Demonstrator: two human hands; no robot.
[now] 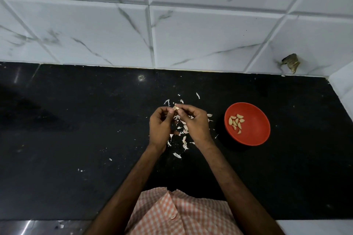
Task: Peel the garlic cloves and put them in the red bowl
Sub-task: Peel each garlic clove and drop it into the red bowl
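Dim, even light is cast. A small glare spot (141,77) is seen up-left of the red bowl (256,129); tile joints (150,34) behind are bowed.

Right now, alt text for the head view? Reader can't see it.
The left hand and right hand pinch one garlic clove over a black countertop littered with garlic skins. A red bowl to their right holds several peeled cloves.

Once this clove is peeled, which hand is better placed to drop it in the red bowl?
Probably the right. Both hands pinch the garlic clove, but the red bowl sits on the right hand side; the left hand would have to reach across the right.
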